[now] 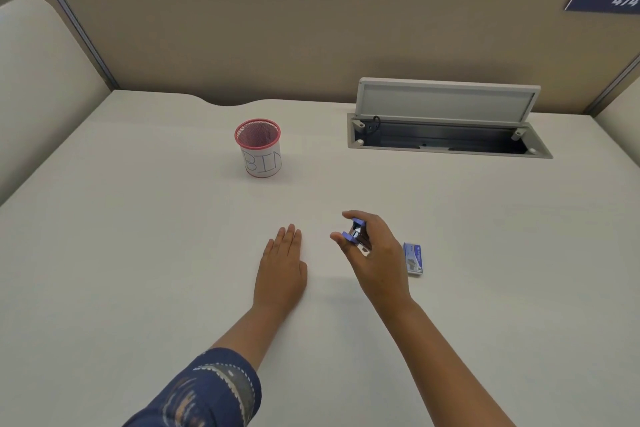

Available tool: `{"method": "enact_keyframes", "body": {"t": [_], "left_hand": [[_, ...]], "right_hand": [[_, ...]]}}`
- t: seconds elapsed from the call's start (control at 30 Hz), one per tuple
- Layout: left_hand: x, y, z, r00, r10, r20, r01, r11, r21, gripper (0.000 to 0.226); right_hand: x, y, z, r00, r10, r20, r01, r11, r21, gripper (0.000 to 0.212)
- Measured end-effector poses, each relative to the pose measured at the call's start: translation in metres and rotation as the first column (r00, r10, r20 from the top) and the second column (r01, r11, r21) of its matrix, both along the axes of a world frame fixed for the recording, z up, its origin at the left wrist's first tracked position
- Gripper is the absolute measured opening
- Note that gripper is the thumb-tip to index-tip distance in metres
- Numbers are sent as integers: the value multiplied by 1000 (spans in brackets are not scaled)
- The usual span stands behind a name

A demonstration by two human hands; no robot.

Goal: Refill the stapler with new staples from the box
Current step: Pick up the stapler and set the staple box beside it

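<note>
The right hand [372,250] holds the small blue-and-metal stapler [356,234] above the pale surface [138,253], its fingers [349,215] and thumb curled round the stapler body. The small blue cardboard staple box [413,258] lies on the surface just right of that hand. The left hand [281,270] rests flat on the surface, fingers straight and together, holding nothing. The red mesh cup labelled "BIN" [259,147] stands well beyond the left fingertips.

Bright, even overhead light; soft faint shadows under hands; wide-angle bending at edges; slight overall softness.
</note>
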State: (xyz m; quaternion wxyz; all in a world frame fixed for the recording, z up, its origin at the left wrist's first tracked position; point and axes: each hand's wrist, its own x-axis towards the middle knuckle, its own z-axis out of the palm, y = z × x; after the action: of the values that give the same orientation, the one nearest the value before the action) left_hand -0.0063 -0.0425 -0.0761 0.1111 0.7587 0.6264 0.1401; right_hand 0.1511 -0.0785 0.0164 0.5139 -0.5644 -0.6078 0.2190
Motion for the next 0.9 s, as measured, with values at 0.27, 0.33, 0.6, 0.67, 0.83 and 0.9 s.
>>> {"method": "enact_keyframes", "body": {"t": [0.27,0.33,0.6,0.67,0.83,0.9], "left_hand": [[0,-1,2,1000,-6,20,6,1000,7,59],[0,-1,2,1000,-3,24,2,1000,8,59],[0,-1,1,1000,-2,22,2,1000,13,59],[0,-2,0,1000,-4,14,4,1000,12,59],[0,-1,0,1000,-5,23,5,1000,8,59],[0,-2,1,1000,-5,22,4,1000,7,59]], "right_hand": [[6,10,1,915,18,404,121,941,-315,49],[6,13,2,854,25,519,153,942,-298,56],[6,25,9,655,91,750,165,952,-260,33],[5,26,9,669,101,737,155,950,-271,33],[4,26,11,730,69,680,154,952,-263,41],[4,25,11,742,59,668,158,953,-259,45]]}}
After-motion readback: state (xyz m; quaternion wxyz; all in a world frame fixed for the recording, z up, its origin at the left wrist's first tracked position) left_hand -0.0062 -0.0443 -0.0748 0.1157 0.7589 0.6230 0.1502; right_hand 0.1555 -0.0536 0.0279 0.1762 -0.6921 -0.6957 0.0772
